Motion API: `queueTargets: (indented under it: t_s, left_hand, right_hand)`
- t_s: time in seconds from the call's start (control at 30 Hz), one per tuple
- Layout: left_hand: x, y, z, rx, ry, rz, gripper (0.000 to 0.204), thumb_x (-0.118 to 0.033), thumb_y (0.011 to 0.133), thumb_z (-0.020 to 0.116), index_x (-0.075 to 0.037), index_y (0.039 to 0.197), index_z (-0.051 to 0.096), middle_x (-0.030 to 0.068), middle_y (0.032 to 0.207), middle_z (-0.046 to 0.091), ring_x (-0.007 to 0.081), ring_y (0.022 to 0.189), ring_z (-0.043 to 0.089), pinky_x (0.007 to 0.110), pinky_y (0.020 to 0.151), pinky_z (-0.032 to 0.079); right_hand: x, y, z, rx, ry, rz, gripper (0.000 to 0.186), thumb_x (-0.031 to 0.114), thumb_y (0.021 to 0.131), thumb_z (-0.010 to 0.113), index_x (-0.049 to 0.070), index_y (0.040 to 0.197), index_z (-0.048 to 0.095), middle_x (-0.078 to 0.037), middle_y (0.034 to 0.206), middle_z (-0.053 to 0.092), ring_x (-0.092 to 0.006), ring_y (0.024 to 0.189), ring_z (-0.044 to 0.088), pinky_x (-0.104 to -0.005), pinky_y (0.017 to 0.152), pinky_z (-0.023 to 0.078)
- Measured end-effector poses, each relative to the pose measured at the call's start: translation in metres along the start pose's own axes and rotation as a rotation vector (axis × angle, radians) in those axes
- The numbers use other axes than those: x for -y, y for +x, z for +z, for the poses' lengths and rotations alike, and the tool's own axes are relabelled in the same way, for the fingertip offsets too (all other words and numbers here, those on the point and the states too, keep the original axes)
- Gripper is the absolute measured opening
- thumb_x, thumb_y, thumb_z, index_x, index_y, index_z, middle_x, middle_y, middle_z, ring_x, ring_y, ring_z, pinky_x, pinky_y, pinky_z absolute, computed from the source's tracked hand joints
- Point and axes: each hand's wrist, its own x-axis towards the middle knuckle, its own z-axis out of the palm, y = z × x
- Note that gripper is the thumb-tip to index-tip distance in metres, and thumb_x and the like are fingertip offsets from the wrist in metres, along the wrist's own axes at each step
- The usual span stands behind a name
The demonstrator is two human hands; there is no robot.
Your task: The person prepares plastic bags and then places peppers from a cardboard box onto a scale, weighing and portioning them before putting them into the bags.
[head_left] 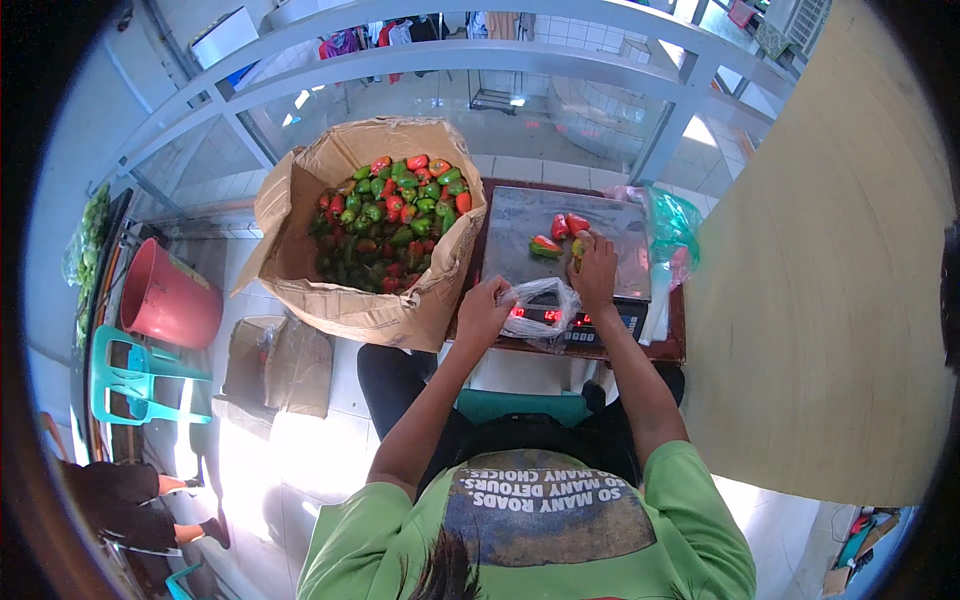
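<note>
My left hand [487,308] is closed on the rim of a clear plastic bag [545,290] held over the front of a digital scale. My right hand [595,265] has its fingers closed on a yellowish-green pepper [577,254] on the scale's metal plate [520,225]. Just beside it lie two red peppers [560,226] and a red-and-green one [544,247]. The red display [584,320] shows at the scale's front, partly behind the bag. A large cardboard box [370,315] of red and green peppers [400,210] stands just left of the scale.
Green and pink plastic bags [665,230] lie right of the scale, beside a pale wooden panel [800,300]. At left are a red bucket [170,295], a teal chair [145,380], a smaller box [270,370] and another person's legs [175,525]. A railing [450,55] runs behind.
</note>
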Motion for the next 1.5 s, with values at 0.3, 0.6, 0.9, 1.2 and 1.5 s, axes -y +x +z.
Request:
queueTargets:
  t_s: [0.3,0.6,0.9,1.2,1.5]
  left_hand:
    - [0.001,-0.002,0.009,-0.019,0.146,-0.017,0.020,-0.019,0.073,0.061,-0.004,0.084,0.055,0.0142,0.080,0.059,0.0322,0.078,0.057,0.039,0.065,0.044]
    - [-0.031,-0.011,0.015,-0.049,-0.086,0.174,0.020,-0.008,0.072,0.057,-0.001,0.091,0.056,0.0156,0.085,0.058,0.0322,0.081,0.057,0.038,0.070,0.044]
    - [-0.081,-0.045,0.014,-0.005,0.150,0.452,0.031,-0.002,0.068,0.057,-0.006,0.099,0.054,0.0115,0.099,0.055,0.0326,0.093,0.051,0.041,0.079,0.042]
    - [-0.072,-0.065,0.022,-0.022,0.131,0.321,0.028,-0.003,0.070,0.058,-0.005,0.097,0.052,0.0116,0.085,0.053,0.0309,0.088,0.049,0.040,0.078,0.039]
    - [-0.077,-0.073,0.037,-0.089,-0.079,0.429,0.021,-0.001,0.070,0.059,-0.003,0.088,0.047,0.0127,0.082,0.049,0.0311,0.080,0.049,0.038,0.071,0.038]
  right_hand:
    - [0.002,-0.002,-0.025,-0.228,0.373,0.217,0.043,0.007,0.065,0.062,0.005,0.105,0.047,-0.015,0.100,0.050,-0.0316,0.093,0.050,-0.0386,0.082,0.040]
    - [0.061,-0.080,-0.090,0.418,0.816,0.329,0.044,0.011,0.070,0.065,0.001,0.109,0.046,-0.011,0.099,0.053,-0.0224,0.090,0.053,-0.0304,0.081,0.041]
    - [0.030,-0.101,-0.064,0.474,1.982,1.142,0.028,0.014,0.077,0.056,0.005,0.103,0.052,-0.009,0.094,0.059,-0.0218,0.082,0.061,-0.0349,0.065,0.053]
    - [0.047,-0.100,-0.090,0.211,1.924,1.299,0.026,0.020,0.076,0.059,0.007,0.097,0.056,-0.009,0.090,0.061,-0.0250,0.079,0.060,-0.0382,0.064,0.051]
    - [0.035,-0.107,-0.077,0.112,1.998,1.142,0.017,0.019,0.079,0.056,0.007,0.090,0.055,-0.009,0.086,0.060,-0.0222,0.075,0.059,-0.0349,0.064,0.051]
